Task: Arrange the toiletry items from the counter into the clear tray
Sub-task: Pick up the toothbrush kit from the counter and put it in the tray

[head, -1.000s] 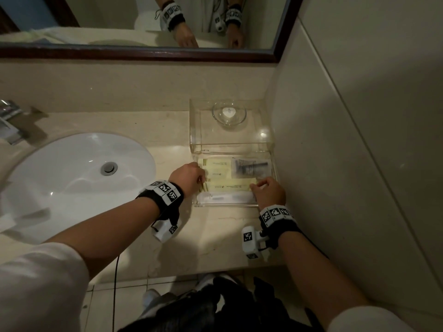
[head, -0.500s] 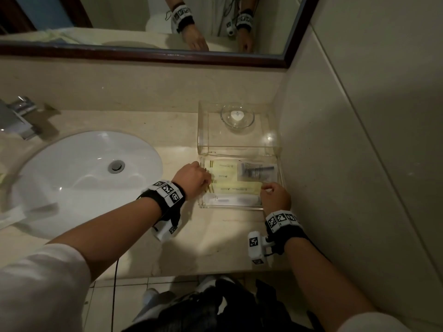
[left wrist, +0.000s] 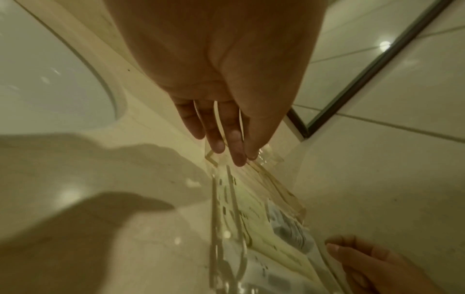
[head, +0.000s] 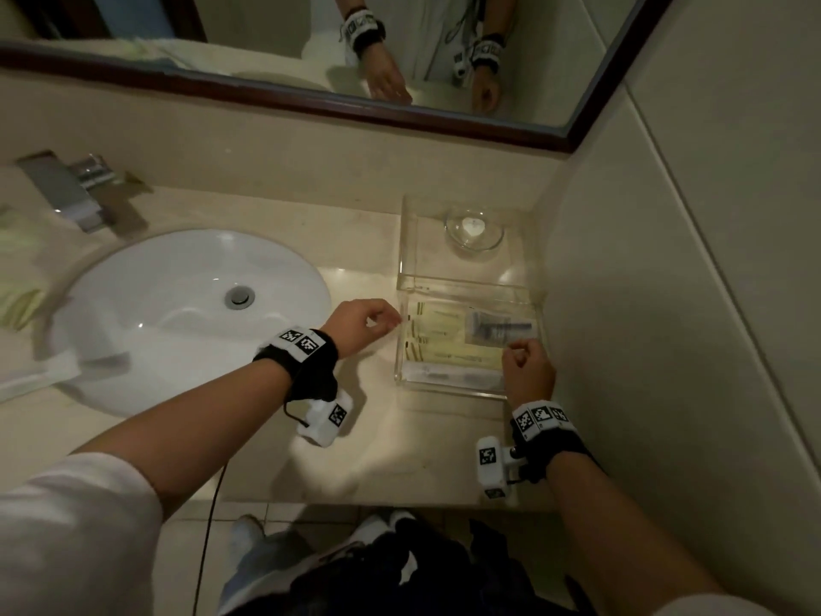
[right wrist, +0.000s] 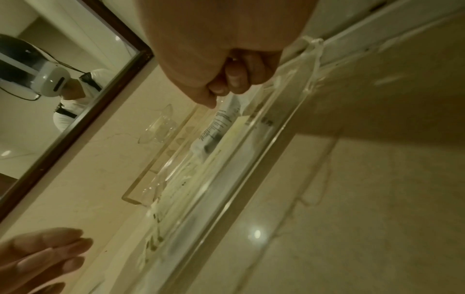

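The clear tray stands on the counter against the right wall. Its front compartment holds yellow packets, a grey packet with a dark item inside, and a pale packet along the front wall. My left hand hovers just left of the tray, fingers straight and relaxed, holding nothing. Over the tray's front right corner my right hand is curled into a loose fist, with nothing seen in it. The grey packet lies just beyond it.
A small glass dish sits in the tray's back compartment. The white sink and faucet are to the left, with packets at the far left edge. The mirror hangs behind, and a tiled wall closes the right side.
Both hands have come off the tray. The left drew back to the left of its wall, and the right lifted from the front wall and curled.
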`<state>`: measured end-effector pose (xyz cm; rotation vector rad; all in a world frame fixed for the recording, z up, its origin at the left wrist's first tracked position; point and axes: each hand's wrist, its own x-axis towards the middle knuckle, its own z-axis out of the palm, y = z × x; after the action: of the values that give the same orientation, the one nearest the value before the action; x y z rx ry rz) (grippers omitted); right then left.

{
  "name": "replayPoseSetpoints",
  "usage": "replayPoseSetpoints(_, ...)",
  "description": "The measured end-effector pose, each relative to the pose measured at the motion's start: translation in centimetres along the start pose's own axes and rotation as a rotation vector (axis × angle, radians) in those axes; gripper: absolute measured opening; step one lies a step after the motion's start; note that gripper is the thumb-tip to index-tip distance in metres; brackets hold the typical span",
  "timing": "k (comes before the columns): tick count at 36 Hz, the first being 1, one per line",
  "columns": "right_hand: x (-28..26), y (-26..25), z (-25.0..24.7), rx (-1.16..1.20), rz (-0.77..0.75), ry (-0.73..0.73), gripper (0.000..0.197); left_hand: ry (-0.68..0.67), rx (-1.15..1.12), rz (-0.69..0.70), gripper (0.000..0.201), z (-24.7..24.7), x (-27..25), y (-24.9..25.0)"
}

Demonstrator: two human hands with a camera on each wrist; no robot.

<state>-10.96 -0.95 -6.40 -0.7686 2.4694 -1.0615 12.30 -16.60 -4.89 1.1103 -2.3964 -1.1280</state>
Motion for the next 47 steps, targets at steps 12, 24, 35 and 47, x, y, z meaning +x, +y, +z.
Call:
replayPoseSetpoints(12,-6.4,-10.9,7.6,0.144,-0.259,-0.056,0.005,0.088,-0.178,-0.173,0.009,-10.0,-7.6,-6.6)
replayPoseSetpoints(24,-16.9,-21.1,20.6,0.088,-0.542,-0.315,0.008,0.314,-0.160,-0.327,0.011,-21.2,-18.6,-16.0)
replayPoseSetpoints(35,-24.9,-27.1,30.5,0.007,-0.536,-0.603,0.019,0.531,-0.034,-0.643,0.021,-28.2,-29.2,-26.6)
replayPoseSetpoints(47,-28.6,-30.4,36.9,-0.345,-0.220,-0.843,0.057,0.553,-0.172,-1.225,0.044,-30.4,-36.1,-33.4)
